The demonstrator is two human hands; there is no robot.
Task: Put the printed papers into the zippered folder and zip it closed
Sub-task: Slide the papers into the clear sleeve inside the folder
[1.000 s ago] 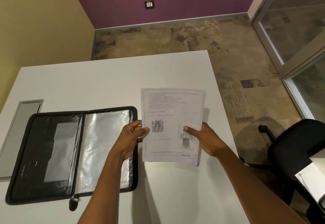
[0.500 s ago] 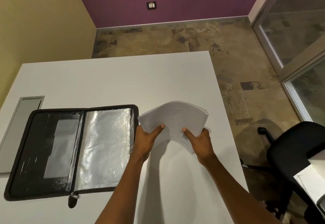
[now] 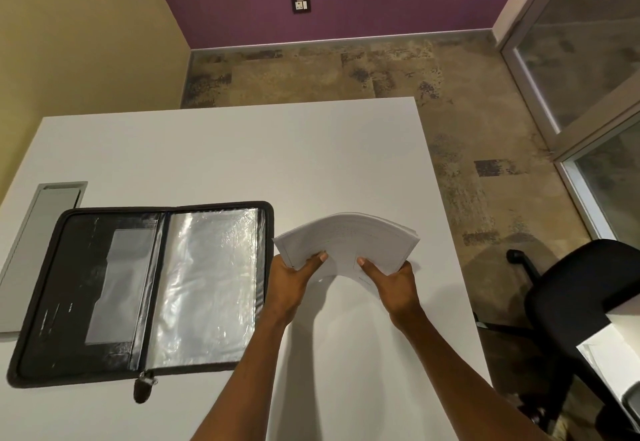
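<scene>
A stack of printed papers (image 3: 349,236) is held above the white table (image 3: 242,149), bowed upward in an arch. My left hand (image 3: 294,278) grips its left edge, thumb on top. My right hand (image 3: 391,281) grips the right edge the same way. The black zippered folder (image 3: 138,288) lies open flat on the table to the left of the papers, with a shiny clear sleeve on its right half and a dark pocket on its left half. Its zip pull (image 3: 143,387) hangs at the front edge.
A grey inset panel (image 3: 38,232) sits in the table at the far left, partly under the folder. A black office chair (image 3: 581,305) stands to the right of the table. A glass door (image 3: 588,42) is at the far right.
The papers, held up facing me a second ago, have been tipped flat and bent into an arch. Both hands keep their grip on the sides.
</scene>
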